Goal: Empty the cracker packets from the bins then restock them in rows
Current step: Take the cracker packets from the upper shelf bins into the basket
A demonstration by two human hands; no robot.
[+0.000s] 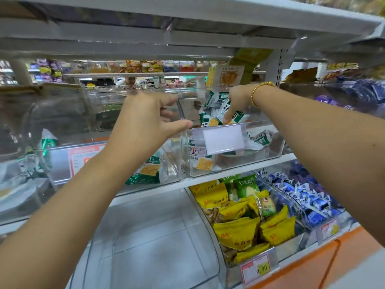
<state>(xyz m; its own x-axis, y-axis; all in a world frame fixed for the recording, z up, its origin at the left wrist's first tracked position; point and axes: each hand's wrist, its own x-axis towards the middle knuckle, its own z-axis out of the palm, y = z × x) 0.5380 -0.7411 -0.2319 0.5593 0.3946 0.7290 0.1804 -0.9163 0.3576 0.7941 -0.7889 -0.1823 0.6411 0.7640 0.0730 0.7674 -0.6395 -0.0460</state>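
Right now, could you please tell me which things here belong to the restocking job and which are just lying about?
Job: cracker packets, clear bin, left hand, right hand.
Lying about: yellow snack bags, blue packets, price tag.

Shelf (245, 169): white board, two clear bins side by side on it.
Left bin (173, 163): few cracker packets (205, 162) inside.
Right bin (273, 147): packets heaped, blank label holder (223, 140) on front.
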